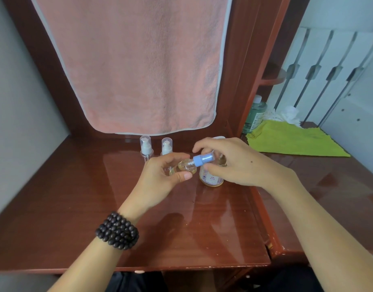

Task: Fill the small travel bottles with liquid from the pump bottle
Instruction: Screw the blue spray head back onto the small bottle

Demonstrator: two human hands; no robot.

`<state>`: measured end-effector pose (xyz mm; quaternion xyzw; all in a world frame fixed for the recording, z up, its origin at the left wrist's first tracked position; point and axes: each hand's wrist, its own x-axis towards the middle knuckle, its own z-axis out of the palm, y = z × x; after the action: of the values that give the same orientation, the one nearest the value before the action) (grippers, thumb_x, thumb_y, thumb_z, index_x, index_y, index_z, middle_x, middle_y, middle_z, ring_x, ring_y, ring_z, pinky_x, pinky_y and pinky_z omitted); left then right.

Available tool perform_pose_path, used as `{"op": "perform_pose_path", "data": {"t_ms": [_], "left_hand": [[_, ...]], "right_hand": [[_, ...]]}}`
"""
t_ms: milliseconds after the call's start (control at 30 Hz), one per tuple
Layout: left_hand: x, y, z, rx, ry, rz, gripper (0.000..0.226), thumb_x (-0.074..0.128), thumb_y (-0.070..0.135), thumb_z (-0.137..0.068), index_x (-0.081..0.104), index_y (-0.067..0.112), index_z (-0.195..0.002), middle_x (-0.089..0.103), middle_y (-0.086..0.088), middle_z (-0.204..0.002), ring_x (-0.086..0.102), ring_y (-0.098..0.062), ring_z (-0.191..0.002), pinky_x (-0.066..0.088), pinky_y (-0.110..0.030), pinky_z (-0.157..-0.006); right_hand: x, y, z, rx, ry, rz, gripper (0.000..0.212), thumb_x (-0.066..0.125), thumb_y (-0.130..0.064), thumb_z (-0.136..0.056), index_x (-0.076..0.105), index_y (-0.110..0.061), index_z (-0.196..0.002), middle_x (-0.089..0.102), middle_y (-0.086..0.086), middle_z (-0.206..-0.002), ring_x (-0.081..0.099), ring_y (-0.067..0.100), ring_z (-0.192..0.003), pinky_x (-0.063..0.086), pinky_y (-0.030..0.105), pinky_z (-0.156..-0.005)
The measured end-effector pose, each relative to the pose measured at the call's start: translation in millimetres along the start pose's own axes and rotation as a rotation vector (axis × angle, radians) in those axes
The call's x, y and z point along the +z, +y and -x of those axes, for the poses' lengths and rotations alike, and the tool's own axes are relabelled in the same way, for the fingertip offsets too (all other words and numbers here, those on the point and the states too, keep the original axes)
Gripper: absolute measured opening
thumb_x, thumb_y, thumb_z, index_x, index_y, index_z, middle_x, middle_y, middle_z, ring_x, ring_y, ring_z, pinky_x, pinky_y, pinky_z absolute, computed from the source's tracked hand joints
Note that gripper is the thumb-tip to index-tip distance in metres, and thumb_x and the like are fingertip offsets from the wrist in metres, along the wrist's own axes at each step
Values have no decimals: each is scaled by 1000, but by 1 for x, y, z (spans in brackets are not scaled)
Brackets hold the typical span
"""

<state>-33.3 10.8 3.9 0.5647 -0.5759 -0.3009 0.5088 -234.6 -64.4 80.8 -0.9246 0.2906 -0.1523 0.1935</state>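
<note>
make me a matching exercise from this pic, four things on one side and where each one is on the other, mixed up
Things:
1. pink towel
2. green cloth
3. two capped travel bottles
4. blue-capped bottle

Places:
A. held between the left hand and right hand
B. hanging over the back panel
C. standing at the rear of the desk
D. lying on the side surface to the right

Pairs: 1-B, 2-D, 3-C, 4-A

Blue cap, pink towel, lime-green cloth
</note>
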Motion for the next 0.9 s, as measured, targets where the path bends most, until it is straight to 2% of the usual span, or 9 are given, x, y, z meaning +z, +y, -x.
{"op": "perform_pose_path", "data": {"t_ms": [133,233,300,400,467,567,633,733,900], "left_hand": [[1,2,0,7,-9,7,37,82,8,-82,74,20,-116,78,10,-105,71,-9,-103,53,-42,-103],[1,2,0,13,-19,-2,36,82,8,-82,74,22,-114,78,10,-104,71,-11,-102,53,-43,-102],[2,2,0,20,-24,-5,36,81,8,-82,74,25,-113,77,11,-104,71,-12,-103,53,-44,-102],[4,1,1,10,-25,9,36,81,7,-82,73,28,-111,77,11,-105,71,-11,-103,53,-44,-101],[6,1,2,10,-41,11,37,81,7,-82,73,29,-111,77,12,-105,71,-9,-103,54,-42,-101],[9,1,3,15,-78,28,37,79,7,-85,73,27,-116,77,11,-108,70,-8,-106,55,-42,-99],[9,0,3,13,-78,46,38,78,8,-86,72,24,-119,77,9,-110,71,-9,-106,56,-42,-97],[10,0,3,11,-73,60,38,78,8,-86,72,25,-119,77,9,-108,71,-5,-98,56,-36,-89],[7,-3,2,0,-57,48,34,78,8,-86,74,23,-115,77,9,-106,71,-6,-98,56,-40,-91]], "right_hand": [[3,4,-1,-28,25,26,21,66,-20,-91,69,-34,-107,66,-5,-88,58,10,-84,45,21,-77],[2,6,-2,-23,-9,61,17,64,-26,-93,69,-36,-106,67,-6,-84,57,9,-82,47,37,-96],[0,4,-3,-29,-23,80,14,63,-28,-94,70,-34,-105,67,-4,-82,57,11,-80,44,32,-99],[-4,0,-2,-6,-64,56,13,62,-31,-97,71,-22,-101,67,1,-76,57,3,-77,27,-3,-80],[-6,-2,-1,31,-98,63,24,58,-34,-99,70,-15,-89,61,1,-64,53,-12,-74,23,-9,-72],[-2,0,-4,97,-91,82,43,52,-42,-102,62,-11,-73,44,-6,-53,45,-27,-70,34,0,-64],[3,3,-8,93,-25,85,38,53,-48,-99,65,-16,-81,48,-6,-58,52,-15,-66,35,13,-55],[7,4,-10,35,43,46,17,58,-42,-97,56,-25,-96,58,-5,-66,54,8,-66,43,27,-58],[5,1,-6,-67,10,76,6,62,-30,-96,63,-26,-92,58,-2,-69,51,5,-72,35,13,-63]]}}
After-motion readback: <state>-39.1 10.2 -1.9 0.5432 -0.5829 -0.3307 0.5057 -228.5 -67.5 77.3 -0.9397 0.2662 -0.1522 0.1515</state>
